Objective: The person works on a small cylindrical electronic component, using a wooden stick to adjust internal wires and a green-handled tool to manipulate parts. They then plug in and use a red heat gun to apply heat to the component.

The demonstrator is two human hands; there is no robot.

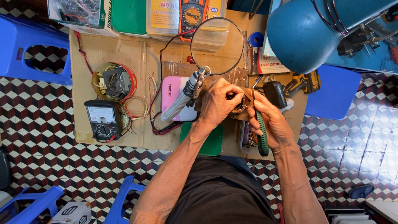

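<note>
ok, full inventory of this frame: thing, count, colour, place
small motor part: 1, brown and coppery, held at centre
green-handled tool: 1, green, in the right hand
magnifier: 1, clear lens on a grey flexible arm, above the hands
analog meter: 1, black, left on the cardboard
digital meter: 1, orange and black, top centre
round tin of parts: 1, red-rimmed, upper left
pink case: 1, pink, under the magnifier arm
lamp shade: 1, blue, upper right
cordless driver: 1, yellow and black, right
stools: several, blue, around the board
cardboard sheet: 1, brown, on the tiled floor
left hand: on the motor part
right hand: grips the tool
</note>
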